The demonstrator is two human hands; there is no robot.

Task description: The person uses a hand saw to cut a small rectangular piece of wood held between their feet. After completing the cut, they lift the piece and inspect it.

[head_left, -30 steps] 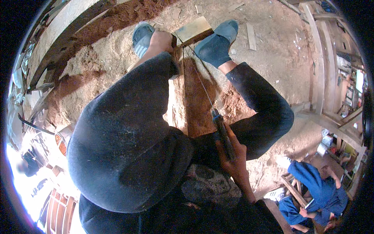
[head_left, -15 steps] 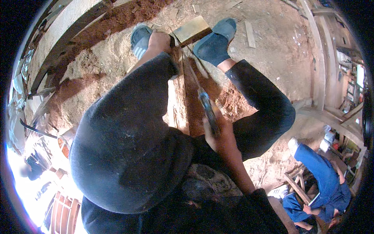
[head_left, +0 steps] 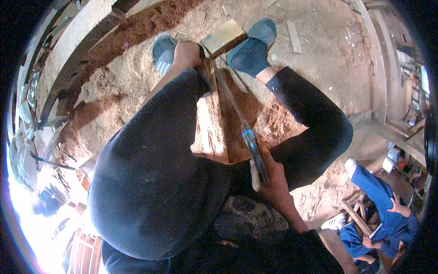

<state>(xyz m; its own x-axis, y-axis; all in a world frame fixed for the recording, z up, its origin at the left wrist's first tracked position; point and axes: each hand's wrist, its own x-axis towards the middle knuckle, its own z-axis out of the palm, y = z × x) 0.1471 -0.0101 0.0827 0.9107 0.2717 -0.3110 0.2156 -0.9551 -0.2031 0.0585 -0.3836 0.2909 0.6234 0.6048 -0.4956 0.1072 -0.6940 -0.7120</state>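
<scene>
We hold a saw in our right hand, the fingers wrapped around its dark handle, which carries a blue band near the blade. The saw lies between our bent legs, in dark trousers; its blade slants away from us and slightly to the left, toward the far end of a pale wooden beam. We cannot tell whether the teeth touch the wood there.

Our left hand is at that far end, just beside our left shoe, which has white stripes. Its fingers are partly hidden, so we cannot tell whether they grasp the beam or only press on it.

A squared wooden block sits at the beam's far end, with our right shoe close against its right side. A flat wood strip lies on the earthen floor further right, and reddish crumbly material is heaped near our right shin. Curved timber stretches across the upper left.

At the lower right we see a co-worker in blue clothing beside a wooden frame.
</scene>
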